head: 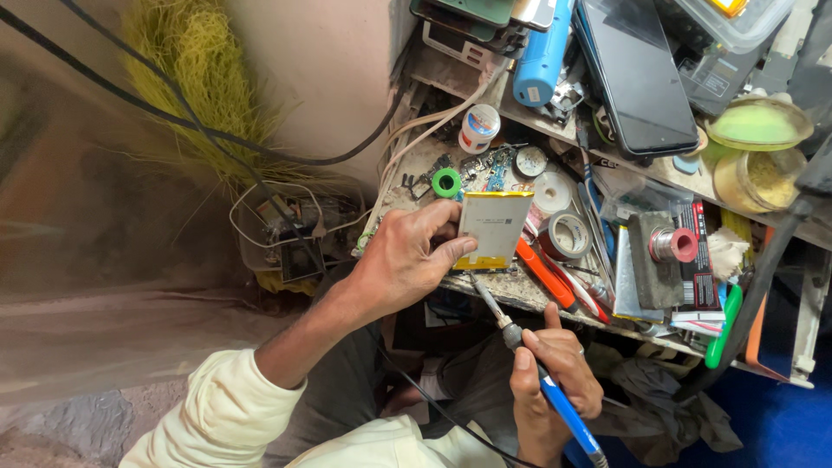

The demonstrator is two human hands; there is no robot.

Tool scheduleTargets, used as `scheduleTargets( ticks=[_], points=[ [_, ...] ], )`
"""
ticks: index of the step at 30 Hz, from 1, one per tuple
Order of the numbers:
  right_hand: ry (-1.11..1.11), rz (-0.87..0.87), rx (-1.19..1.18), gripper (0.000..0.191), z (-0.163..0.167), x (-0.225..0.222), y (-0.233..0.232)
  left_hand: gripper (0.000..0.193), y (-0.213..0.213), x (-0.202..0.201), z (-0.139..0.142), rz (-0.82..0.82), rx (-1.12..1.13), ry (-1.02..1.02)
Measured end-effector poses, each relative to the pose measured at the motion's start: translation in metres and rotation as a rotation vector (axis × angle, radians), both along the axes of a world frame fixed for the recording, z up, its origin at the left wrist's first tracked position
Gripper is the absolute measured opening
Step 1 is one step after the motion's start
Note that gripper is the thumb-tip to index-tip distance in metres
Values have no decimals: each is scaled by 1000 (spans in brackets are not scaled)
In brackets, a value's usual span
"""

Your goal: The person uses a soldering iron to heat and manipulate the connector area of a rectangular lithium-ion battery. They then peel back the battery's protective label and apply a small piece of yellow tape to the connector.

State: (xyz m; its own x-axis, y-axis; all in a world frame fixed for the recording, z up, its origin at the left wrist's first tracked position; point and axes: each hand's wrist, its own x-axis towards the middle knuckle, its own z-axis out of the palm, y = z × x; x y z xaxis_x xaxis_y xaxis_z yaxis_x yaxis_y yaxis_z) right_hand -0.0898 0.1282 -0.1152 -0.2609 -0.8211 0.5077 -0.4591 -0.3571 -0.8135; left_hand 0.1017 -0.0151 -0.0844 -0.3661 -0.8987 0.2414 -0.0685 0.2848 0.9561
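Crowding the surface around the work are many small things: a green ring at 11 o'clock from the battery, a white jar further up at 12, a tape roll just beside it at 3, and an orange tool lying at 4 o'clock, near the iron's tip. A dark phone and a blue cylinder sit well above, at 1 o'clock. A grey block with a pink spool stands further off at 3.

The battery is a flat, pale rectangle with a yellow lower edge, lying near the surface's front rim. The left hand presses on it, fingers curled over its left side and thumb on the lower corner. The right hand, at 5 o'clock from the battery, is closed around a blue-handled soldering iron, whose tip points up to the battery's bottom edge; whether it touches cannot be told.
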Motion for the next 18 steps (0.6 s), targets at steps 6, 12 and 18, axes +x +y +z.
scheduleTargets(
  ticks=[6, 12, 18],
  points=[
    [1, -16, 4, 14, 1, 1, -1, 17, 0, -1, 0, 17, -21, -37],
    [-32, -28, 0, 15, 0, 2, -1, 18, 0, 0, 0, 7, -8, -17],
    [11, -19, 17, 15, 0, 1, 0, 18, 0, 0, 0, 2, -5, -2]
  ],
)
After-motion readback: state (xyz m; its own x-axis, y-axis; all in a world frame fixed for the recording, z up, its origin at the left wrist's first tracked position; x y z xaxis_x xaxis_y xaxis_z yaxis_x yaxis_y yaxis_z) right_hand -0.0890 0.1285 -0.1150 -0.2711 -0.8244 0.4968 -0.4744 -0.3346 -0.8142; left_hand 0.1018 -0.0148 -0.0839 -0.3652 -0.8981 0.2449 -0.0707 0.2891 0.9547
